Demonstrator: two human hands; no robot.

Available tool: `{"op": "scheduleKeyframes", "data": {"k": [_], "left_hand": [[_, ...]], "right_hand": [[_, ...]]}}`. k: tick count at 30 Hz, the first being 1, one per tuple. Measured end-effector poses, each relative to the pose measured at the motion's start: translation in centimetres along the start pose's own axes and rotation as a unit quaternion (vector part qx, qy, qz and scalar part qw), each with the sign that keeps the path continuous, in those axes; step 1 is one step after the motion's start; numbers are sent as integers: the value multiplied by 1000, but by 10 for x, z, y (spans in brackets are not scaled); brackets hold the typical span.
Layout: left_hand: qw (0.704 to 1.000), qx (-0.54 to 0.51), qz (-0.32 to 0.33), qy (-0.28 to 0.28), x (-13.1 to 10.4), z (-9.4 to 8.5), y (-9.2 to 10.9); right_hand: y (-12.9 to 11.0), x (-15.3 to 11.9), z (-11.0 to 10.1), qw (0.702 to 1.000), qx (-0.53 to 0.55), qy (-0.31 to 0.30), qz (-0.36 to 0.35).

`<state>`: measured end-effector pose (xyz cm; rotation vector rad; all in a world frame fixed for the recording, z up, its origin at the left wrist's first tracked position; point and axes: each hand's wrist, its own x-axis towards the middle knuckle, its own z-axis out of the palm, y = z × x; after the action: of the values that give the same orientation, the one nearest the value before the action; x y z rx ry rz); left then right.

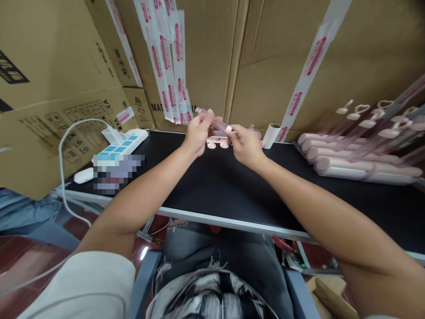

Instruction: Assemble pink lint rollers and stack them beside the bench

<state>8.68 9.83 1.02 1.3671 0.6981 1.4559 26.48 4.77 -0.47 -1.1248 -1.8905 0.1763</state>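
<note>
My left hand (198, 132) is closed round a clear pinkish tube (219, 122), whose far end sticks out past the thumb. My right hand (245, 144) pinches the tube's right end, where a small pale pink piece (228, 129) shows at the fingertips. Just beneath the hands, a pink part (217, 140) with rounded discs along its lower edge is at the back of the black table; the fingers partly cover it. More clear pinkish plastic (255, 133) shows behind my right hand, its shape mostly hidden. Right of that hand stands a white cylinder (271, 136).
Several pale pink cylinders (352, 166) with clear tubes and heart-shaped tops lie on the table's (212, 186) right side. To the left are a white power strip (128, 144) with a cable and a blurred-out item (116, 173). Cardboard walls (206, 53) enclose the back and left.
</note>
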Motion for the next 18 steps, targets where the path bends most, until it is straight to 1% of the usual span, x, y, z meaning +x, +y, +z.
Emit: {"op": "scheduleKeyframes", "data": {"k": [3,6,10,12,16,18], "left_hand": [[998,18,34,48,4,3,-1],[996,22,26,83,9,4,-3],[995,10,30,90,16,2,-5],[993,-14,16,116,18,5,-2],[976,-58,-35,206,23,20,6],[970,-66,-43,230,30,19,8]], "right_hand": [[-6,10,2,994,-105,29,-7],[-6,17,8,985,-166,35,-25],[0,21,12,976,-201,53,-57],[1,23,14,973,-216,54,-68],[-4,34,20,965,-239,49,-92],[-8,39,23,961,-247,42,-120]]}}
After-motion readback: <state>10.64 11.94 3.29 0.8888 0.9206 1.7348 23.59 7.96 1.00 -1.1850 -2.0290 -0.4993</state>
